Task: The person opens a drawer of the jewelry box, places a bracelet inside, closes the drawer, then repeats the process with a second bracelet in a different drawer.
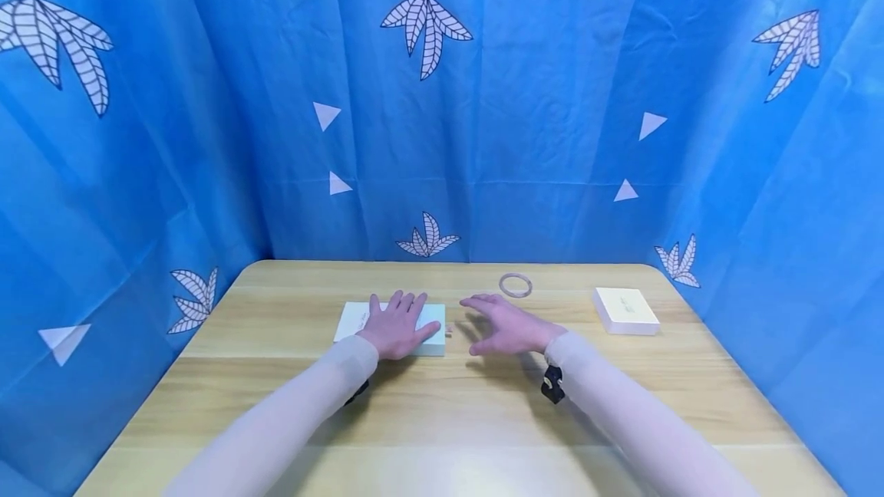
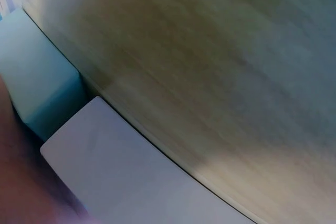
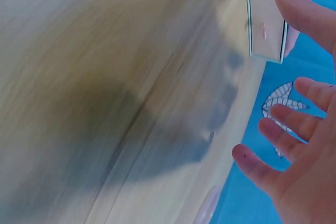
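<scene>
My left hand (image 1: 395,330) lies over a mint-green box (image 1: 435,347) with its fingers straight and spread. A white piece with small lettering (image 1: 351,317) shows at the box's left side. In the left wrist view this white piece (image 2: 131,166) sits beside the mint box (image 2: 42,66); whether they are joined, I cannot tell. My right hand (image 1: 512,327) hovers right of the box, fingers apart, holding nothing. The right wrist view shows the box's end, a pinkish panel (image 3: 265,11) in a mint frame with a small pull tab (image 3: 264,31).
Behind my right hand a pale, translucent bangle (image 1: 516,296) lies flat on the wooden table (image 1: 442,420). A cream-topped box (image 1: 625,305) with faint lettering stands farther right. Blue curtain (image 1: 539,136) hangs along the table's back and sides.
</scene>
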Action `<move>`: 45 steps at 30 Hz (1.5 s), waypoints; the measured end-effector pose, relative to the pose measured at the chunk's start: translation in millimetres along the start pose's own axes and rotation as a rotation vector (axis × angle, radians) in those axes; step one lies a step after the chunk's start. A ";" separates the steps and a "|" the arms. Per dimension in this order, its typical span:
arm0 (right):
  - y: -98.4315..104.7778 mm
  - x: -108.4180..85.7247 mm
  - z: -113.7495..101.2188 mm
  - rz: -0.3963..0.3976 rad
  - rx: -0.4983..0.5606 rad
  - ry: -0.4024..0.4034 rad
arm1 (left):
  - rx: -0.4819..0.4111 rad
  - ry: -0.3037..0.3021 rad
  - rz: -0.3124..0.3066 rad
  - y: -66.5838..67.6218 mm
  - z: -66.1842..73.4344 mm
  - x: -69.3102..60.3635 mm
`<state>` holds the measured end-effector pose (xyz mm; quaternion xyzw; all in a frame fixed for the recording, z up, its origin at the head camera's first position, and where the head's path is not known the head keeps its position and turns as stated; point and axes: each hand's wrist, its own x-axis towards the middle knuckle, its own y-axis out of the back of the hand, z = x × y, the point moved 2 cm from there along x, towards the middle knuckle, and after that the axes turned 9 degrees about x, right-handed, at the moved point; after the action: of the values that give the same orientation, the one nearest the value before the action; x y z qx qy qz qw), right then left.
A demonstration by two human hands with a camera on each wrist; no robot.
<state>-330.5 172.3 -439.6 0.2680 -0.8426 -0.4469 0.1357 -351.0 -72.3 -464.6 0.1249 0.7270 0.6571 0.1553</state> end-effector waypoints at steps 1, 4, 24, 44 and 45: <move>1.3 -0.6 0.2 0.007 0.008 -0.006 | 0.004 0.002 -0.001 1.3 -2.3 -0.3; 4.9 -4.8 2.7 0.025 0.032 -0.025 | 0.007 0.002 -0.001 3.2 -6.6 -0.5; 37.6 -51.1 47.4 0.065 0.018 -0.087 | -0.037 0.047 -0.024 -6.1 -2.3 0.8; 90.2 -86.7 76.5 0.100 -0.110 -0.160 | -0.023 0.056 -0.021 -4.8 -4.5 5.0; 90.6 -88.9 78.4 0.097 -0.117 -0.162 | -0.021 0.056 -0.023 -6.1 -3.7 4.1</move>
<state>-324.3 317.9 -407.9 0.1816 -0.8353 -0.5083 0.1041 -356.1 -74.8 -470.6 0.0963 0.7255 0.6661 0.1438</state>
